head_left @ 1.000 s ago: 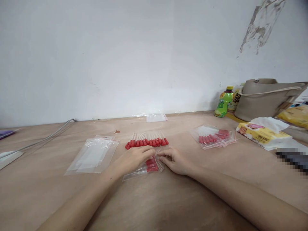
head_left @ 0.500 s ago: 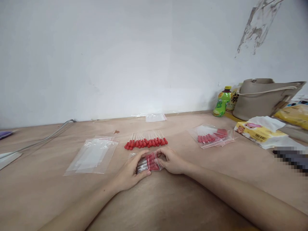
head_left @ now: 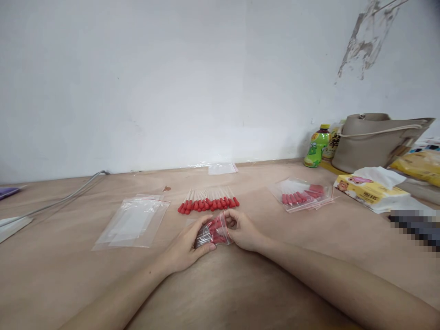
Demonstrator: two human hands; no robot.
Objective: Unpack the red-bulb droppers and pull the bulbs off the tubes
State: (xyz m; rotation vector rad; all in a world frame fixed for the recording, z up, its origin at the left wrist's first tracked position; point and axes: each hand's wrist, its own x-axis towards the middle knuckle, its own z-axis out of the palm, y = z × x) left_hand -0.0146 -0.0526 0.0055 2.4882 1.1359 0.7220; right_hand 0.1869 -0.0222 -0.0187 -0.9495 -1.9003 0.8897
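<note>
A small clear zip bag of red-tipped sticks (head_left: pixel 213 233) is lifted just off the wooden table (head_left: pixel 240 284), held between both hands. My left hand (head_left: pixel 184 247) grips its left end, fingers curled around it. My right hand (head_left: pixel 242 229) pinches its right, zip end. Just behind lies a row of loose red-tipped sticks (head_left: pixel 208 201), tips toward me. To the left rests a stack of empty zip bags (head_left: pixel 132 221). At the right lie filled bags of sticks (head_left: pixel 302 195).
A grey cable (head_left: pixel 62 198) runs along the left. Another clear bag (head_left: pixel 222 168) lies by the wall. At the far right stand a green bottle (head_left: pixel 316 145), a beige handbag (head_left: pixel 376 140) and a tissue pack (head_left: pixel 373 190).
The bag lay flat under both hands a second ago. My hands have since gathered it up and raised it slightly, the left hand shifting from on top to round its left end.
</note>
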